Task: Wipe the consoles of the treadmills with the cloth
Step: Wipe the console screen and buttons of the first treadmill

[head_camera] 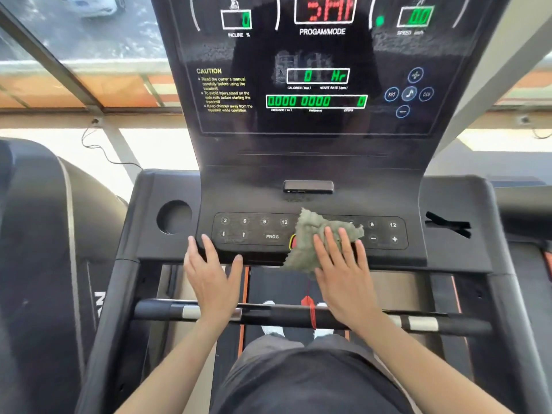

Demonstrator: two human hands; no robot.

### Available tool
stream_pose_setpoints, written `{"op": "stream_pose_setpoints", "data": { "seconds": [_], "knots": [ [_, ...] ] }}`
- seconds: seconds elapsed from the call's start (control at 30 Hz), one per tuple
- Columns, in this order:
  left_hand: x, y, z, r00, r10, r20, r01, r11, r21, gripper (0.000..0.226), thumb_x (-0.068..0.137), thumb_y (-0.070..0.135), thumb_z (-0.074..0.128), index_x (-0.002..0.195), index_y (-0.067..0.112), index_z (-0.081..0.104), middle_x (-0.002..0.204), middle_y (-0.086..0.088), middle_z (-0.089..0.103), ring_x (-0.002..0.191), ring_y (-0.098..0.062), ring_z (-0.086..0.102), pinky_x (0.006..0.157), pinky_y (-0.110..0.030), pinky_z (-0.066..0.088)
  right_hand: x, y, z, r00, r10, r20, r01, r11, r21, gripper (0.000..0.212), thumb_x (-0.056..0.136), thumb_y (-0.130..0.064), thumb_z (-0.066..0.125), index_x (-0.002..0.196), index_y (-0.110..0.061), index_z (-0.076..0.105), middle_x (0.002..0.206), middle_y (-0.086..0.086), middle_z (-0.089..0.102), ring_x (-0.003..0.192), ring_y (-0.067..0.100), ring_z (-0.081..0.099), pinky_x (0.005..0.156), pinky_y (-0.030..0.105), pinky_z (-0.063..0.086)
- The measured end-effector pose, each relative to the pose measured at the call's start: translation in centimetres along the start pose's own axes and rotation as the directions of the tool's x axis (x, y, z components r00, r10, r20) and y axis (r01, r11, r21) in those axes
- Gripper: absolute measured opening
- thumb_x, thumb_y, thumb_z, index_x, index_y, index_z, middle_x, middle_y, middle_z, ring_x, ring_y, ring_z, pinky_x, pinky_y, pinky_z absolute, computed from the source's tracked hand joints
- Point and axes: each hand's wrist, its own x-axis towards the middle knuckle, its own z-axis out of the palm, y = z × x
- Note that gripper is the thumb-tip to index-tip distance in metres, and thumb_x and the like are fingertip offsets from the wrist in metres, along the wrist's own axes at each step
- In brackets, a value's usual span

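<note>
My right hand [343,270], fingers spread flat, presses the crumpled grey-green cloth [313,234] onto the black treadmill button panel [254,234]. My left hand [209,270] rests open on the panel's rim, at 9 o'clock from the cloth. Pressing hard could trip a key (the displays glow) and start the belt. The cloth hides the middle buttons, and only a red-and-yellow sliver [292,242] shows.

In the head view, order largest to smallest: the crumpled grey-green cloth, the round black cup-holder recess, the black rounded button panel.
1. black rounded button panel
2. crumpled grey-green cloth, partly under the right hand
3. round black cup-holder recess
</note>
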Motion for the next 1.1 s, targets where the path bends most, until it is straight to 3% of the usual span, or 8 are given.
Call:
{"op": "stream_pose_setpoints", "data": {
  "seconds": [0.13, 0.23, 0.4, 0.57, 0.73, 0.83, 0.97, 1.1],
  "knots": [
    [-0.4, 1.0, 0.0, 1.0, 0.009, 0.02, -0.009, 1.0, 0.027, 0.086, 0.09, 0.057, 0.05, 0.155, 0.003, 0.032, 0.164, -0.022, 0.019, 0.148, -0.041, 0.018, 0.12, -0.054, 0.022, -2.0, 4.4, -0.2, 0.986, 0.169, 0.006, -0.169, 0.985, 0.026, 0.061, 0.099, -0.038, 0.033, 0.156, -0.015, 0.032, 0.163, 0.011, 0.025, 0.15, 0.038, 0.018, 0.118, 0.058, 0.018],
    [-0.8, 1.7, 0.2, 1.0, 0.002, 0.025, -0.002, 1.0, 0.027, 0.09, 0.089, 0.062, 0.049, 0.156, 0.004, 0.031, 0.165, -0.019, 0.019, 0.151, -0.037, 0.013, 0.122, -0.052, 0.021, -0.9, 4.4, -0.4, 0.977, 0.212, -0.002, -0.21, 0.97, 0.123, 0.059, 0.098, -0.039, 0.032, 0.151, -0.014, 0.04, 0.16, 0.012, 0.033, 0.148, 0.042, 0.021, 0.116, 0.059, 0.02],
    [-1.0, 1.9, 0.5, 1.0, -0.013, 0.021, 0.013, 1.0, 0.02, 0.089, 0.091, 0.053, 0.066, 0.157, 0.005, 0.03, 0.166, -0.015, 0.018, 0.153, -0.033, 0.009, 0.12, -0.055, 0.027, 2.9, 0.3, -0.8, 1.0, 0.016, -0.016, -0.012, 0.982, 0.187, 0.058, 0.097, -0.04, 0.03, 0.148, -0.018, 0.046, 0.158, 0.006, 0.038, 0.148, 0.04, 0.024, 0.117, 0.059, 0.025],
    [-1.3, 1.7, 0.7, 1.0, -0.014, 0.003, 0.014, 0.999, 0.031, 0.09, 0.089, 0.05, 0.07, 0.156, 0.004, 0.031, 0.166, -0.016, 0.02, 0.153, -0.034, 0.01, 0.122, -0.053, 0.024, 1.5, -0.7, -0.1, 0.98, -0.197, -0.008, 0.196, 0.971, 0.135, 0.057, 0.099, -0.038, 0.029, 0.153, -0.02, 0.038, 0.162, 0.002, 0.03, 0.152, 0.031, 0.019, 0.121, 0.053, 0.018],
    [-1.0, 1.6, 0.7, 0.999, -0.006, -0.034, 0.007, 0.999, 0.041, 0.089, 0.086, 0.05, 0.074, 0.153, 0.004, 0.038, 0.162, -0.018, 0.028, 0.15, -0.037, 0.018, 0.119, -0.055, 0.028, 1.4, 5.3, -0.3, 0.998, 0.052, -0.041, -0.046, 0.99, 0.137, 0.058, 0.101, -0.039, 0.028, 0.153, -0.018, 0.037, 0.161, 0.006, 0.032, 0.151, 0.032, 0.021, 0.119, 0.053, 0.02],
    [-0.3, 1.7, 0.1, 0.997, 0.013, -0.07, -0.01, 0.998, 0.055, 0.088, 0.077, 0.047, 0.083, 0.146, 0.006, 0.046, 0.153, -0.018, 0.039, 0.142, -0.04, 0.03, 0.113, -0.056, 0.033, 4.6, 7.8, -1.0, 0.991, 0.127, -0.047, -0.116, 0.974, 0.196, 0.055, 0.104, -0.036, 0.025, 0.154, -0.016, 0.034, 0.164, 0.006, 0.024, 0.152, 0.034, 0.014, 0.121, 0.054, 0.018],
    [1.6, 2.3, -1.0, 0.994, 0.103, -0.024, -0.1, 0.991, 0.092, 0.096, 0.067, 0.062, 0.066, 0.147, 0.013, 0.046, 0.154, -0.011, 0.039, 0.144, -0.035, 0.031, 0.113, -0.057, 0.029, 8.2, 8.8, -1.9, 0.994, 0.069, -0.087, -0.055, 0.986, 0.156, 0.058, 0.101, -0.024, 0.042, 0.156, -0.015, 0.026, 0.167, 0.004, 0.009, 0.153, 0.035, 0.005, 0.121, 0.055, 0.018],
    [3.9, 3.8, -1.7, 0.975, 0.214, 0.051, -0.219, 0.967, 0.127, 0.096, 0.069, 0.073, 0.053, 0.15, 0.021, 0.044, 0.162, -0.005, 0.034, 0.15, -0.029, 0.025, 0.116, -0.054, 0.022, 8.9, 9.5, -2.2, 0.989, -0.102, -0.106, 0.104, 0.994, 0.014, 0.057, 0.1, -0.026, 0.045, 0.155, -0.017, 0.031, 0.167, 0.002, 0.014, 0.154, 0.03, 0.008, 0.121, 0.053, 0.019]
  ]
}}
